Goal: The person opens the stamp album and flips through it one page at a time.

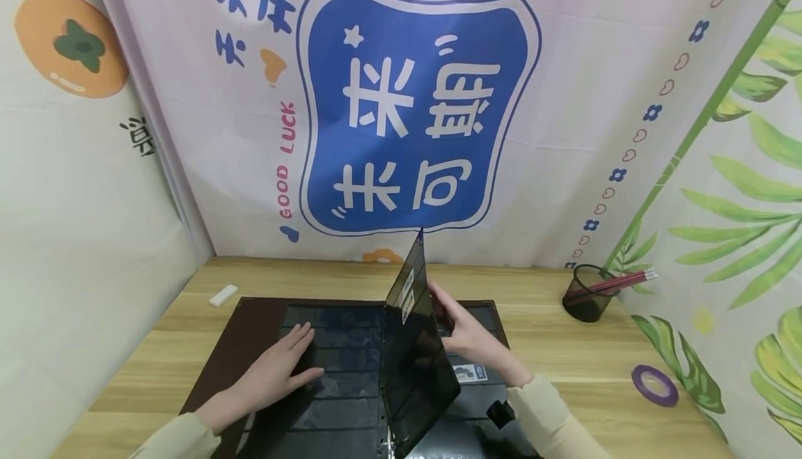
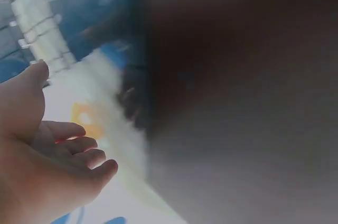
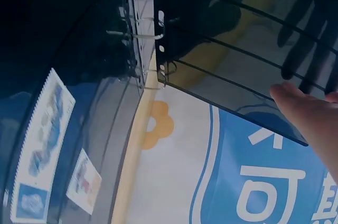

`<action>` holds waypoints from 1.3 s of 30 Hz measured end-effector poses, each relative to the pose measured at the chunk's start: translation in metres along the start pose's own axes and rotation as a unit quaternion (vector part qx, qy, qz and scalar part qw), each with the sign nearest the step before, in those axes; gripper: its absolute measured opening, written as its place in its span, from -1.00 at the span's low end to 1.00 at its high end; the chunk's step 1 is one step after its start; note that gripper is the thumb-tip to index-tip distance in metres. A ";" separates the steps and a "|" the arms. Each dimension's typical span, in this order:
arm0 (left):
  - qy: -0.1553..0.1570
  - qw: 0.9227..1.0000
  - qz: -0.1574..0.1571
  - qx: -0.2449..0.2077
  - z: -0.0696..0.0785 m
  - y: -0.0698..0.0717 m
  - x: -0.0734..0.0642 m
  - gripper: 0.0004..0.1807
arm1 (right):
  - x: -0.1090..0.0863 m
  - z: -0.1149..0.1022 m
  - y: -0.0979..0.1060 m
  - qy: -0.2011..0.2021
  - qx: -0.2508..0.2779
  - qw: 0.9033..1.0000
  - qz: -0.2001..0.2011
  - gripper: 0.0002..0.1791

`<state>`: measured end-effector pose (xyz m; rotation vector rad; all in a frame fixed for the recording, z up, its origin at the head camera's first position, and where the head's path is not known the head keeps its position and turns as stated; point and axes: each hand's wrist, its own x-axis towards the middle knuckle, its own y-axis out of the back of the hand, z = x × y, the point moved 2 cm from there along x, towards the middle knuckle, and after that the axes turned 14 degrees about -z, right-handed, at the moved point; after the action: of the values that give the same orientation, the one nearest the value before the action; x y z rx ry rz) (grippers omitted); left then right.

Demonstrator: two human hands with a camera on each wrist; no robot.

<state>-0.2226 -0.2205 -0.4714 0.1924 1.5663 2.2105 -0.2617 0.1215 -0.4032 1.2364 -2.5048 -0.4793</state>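
Note:
A ring-bound album with glossy black pocketed pages lies spread, its left page [image 1: 347,375] flat. One leaf [image 1: 416,361] stands nearly upright at the spine, with small stamps [image 1: 409,292] on its left face. My left hand [image 1: 269,368] rests on the left page, fingers extended, thumb apart. On the other side of the raised leaf, my right hand [image 1: 473,337] touches it near its outer edge; part of the fingers is hidden behind the leaf. The right wrist view shows metal binder rings [image 3: 134,35] and a stamp strip [image 3: 45,145] on a dark page.
A small white block [image 1: 223,295] lies at the back left of the wooden table [image 1: 545,375]. At the right stand a black mesh cup [image 1: 583,299] with pencils [image 1: 626,280] and, nearer, a purple tape roll [image 1: 654,385]. Printed curtains surround the table.

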 end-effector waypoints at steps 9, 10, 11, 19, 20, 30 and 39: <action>-0.052 0.983 0.016 -0.177 0.070 0.058 0.027 -0.27 | 0.007 0.001 -0.011 0.006 0.002 1.000 -0.005 0.07; -0.056 0.979 0.016 -0.197 0.079 0.065 0.030 -0.30 | 0.008 0.001 -0.011 0.006 0.004 1.000 -0.007 0.07; -0.059 0.974 0.013 -0.219 0.087 0.072 0.033 -0.32 | 0.009 0.000 -0.012 0.007 0.003 1.000 -0.010 0.07; -0.056 0.957 -0.008 -0.285 0.135 0.104 0.048 -0.30 | 0.016 -0.003 -0.019 0.031 0.008 0.999 -0.032 0.08; -0.056 0.957 -0.006 -0.285 0.139 0.106 0.049 -0.30 | 0.017 -0.003 -0.020 0.037 0.005 0.999 -0.033 0.08; -0.074 0.926 -0.022 -0.369 0.144 0.115 0.055 -0.33 | 0.025 -0.003 -0.027 0.062 -0.026 0.997 -0.045 0.10; -0.072 0.893 -0.029 -0.443 0.140 0.117 0.053 -0.39 | 0.024 -0.001 -0.028 0.081 -0.052 0.994 -0.052 0.09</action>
<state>-0.2518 -0.1097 -0.3202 0.0242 0.3699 2.5406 -0.2551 0.0860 -0.4110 1.3157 -2.2608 -0.5048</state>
